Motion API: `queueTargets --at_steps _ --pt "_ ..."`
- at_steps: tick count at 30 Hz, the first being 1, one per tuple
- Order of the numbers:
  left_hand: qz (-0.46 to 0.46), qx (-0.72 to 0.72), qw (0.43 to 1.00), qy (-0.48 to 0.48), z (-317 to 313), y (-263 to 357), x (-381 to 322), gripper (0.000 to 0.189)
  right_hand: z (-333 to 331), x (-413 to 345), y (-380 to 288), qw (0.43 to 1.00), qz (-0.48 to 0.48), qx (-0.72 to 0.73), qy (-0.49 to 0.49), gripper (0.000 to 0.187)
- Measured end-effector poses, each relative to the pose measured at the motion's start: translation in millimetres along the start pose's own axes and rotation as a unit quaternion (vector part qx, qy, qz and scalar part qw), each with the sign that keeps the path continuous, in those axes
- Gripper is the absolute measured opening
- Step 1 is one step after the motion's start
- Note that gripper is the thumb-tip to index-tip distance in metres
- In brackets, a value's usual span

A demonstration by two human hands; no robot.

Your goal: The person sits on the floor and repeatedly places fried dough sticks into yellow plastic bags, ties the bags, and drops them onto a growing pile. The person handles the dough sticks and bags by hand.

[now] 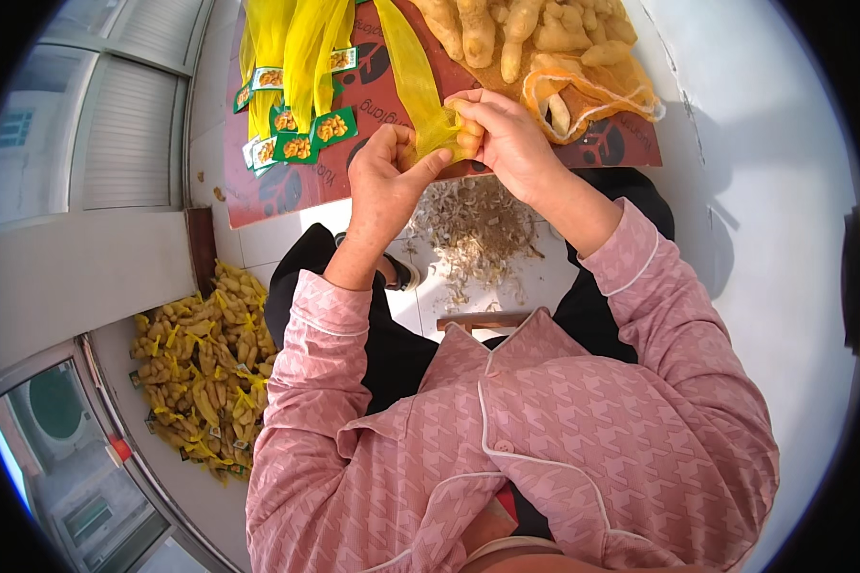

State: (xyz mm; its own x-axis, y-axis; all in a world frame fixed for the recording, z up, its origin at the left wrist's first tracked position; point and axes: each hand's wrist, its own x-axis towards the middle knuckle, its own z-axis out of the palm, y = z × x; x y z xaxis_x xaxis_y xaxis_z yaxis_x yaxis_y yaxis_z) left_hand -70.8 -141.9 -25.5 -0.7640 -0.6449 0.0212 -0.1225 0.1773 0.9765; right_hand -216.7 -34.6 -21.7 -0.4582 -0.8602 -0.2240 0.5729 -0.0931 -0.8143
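Observation:
A yellow mesh bag (pixel 412 79) stretches from the far side of the red board down to my hands. My left hand (pixel 390 168) pinches its near end between thumb and fingers. On the other side of that end, my right hand (pixel 505 136) grips the mesh, with fingers showing through the netting. No ginger is visible in the part of the bag between my hands. Right of my right hand lies an orange net sack (pixel 595 114) with a white-edged mouth, and a ginger root (pixel 559 114) sits inside its opening.
Several yellow mesh bags (pixel 304 64) with green picture tags (pixel 332 129) lie on the red board (pixel 294 190), left. Ginger roots (pixel 519 32) are heaped at the back right. Dry scraps (pixel 476 229) litter the floor between my legs. Bagged ginger (pixel 201 372) is piled by the left wall.

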Motion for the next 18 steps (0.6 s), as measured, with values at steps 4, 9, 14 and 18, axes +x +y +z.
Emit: queueTargets --at_steps 4,9,14,18 --pt "0.030 0.052 0.998 0.024 0.8 3.1 -0.5 0.020 12.5 0.7 1.6 0.989 -0.101 -0.111 0.008 0.023" --pt "-0.012 -0.021 0.999 0.047 -6.2 8.3 0.9 0.010 6.8 8.5 7.2 0.960 -0.159 -0.228 -0.014 0.024" --pt "0.005 -0.088 0.990 0.108 -12.3 9.8 4.3 0.012 11.3 -4.3 -10.1 0.874 -0.180 -0.447 -0.053 0.020" --pt "-0.028 -0.172 0.985 0.017 -12.3 8.4 4.7 0.014 -1.0 10.1 -0.1 0.881 -0.229 -0.415 -0.010 0.015"
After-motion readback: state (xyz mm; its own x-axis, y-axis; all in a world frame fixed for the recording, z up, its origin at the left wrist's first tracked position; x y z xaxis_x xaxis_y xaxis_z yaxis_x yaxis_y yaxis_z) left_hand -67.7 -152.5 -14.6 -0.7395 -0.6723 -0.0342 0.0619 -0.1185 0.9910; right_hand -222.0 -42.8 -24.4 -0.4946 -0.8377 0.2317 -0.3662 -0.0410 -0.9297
